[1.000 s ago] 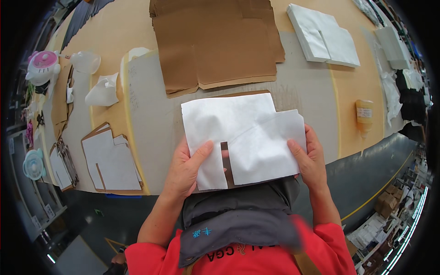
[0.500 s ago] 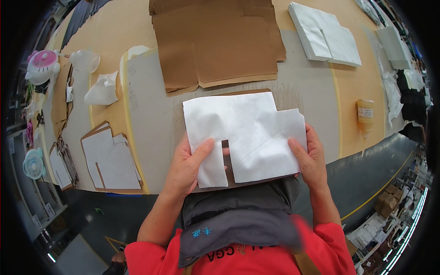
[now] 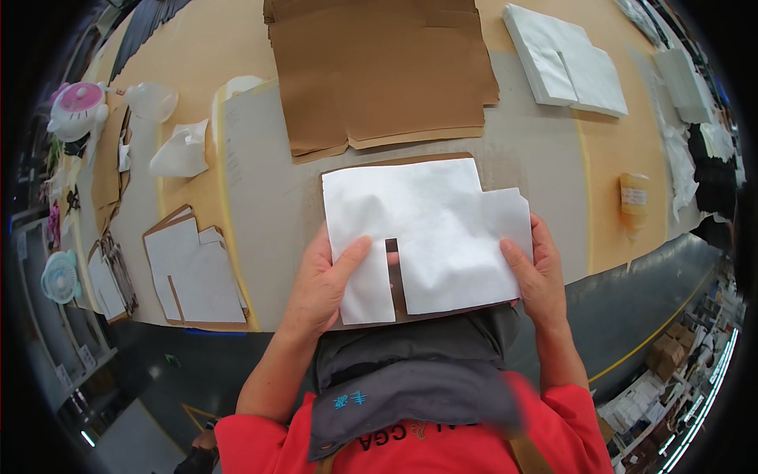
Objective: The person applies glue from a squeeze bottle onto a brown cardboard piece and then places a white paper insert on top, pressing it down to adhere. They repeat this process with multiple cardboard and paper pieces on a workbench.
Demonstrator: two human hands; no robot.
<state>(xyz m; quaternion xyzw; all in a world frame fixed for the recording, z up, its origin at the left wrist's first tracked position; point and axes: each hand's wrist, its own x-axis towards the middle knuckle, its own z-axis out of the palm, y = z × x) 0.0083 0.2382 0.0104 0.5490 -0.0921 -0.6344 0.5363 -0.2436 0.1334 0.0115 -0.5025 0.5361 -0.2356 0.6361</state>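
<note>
Almost nothing has moved since the earlier frames: both hands keep the white cut sheet (image 3: 422,233) on its brown cardboard backing (image 3: 399,272) at the near table edge (image 3: 268,205). Left hand (image 3: 322,284) grasps the left side, thumb pressed on top. Right hand (image 3: 538,272) grips the right edge, thumb likewise on the sheet.
</note>
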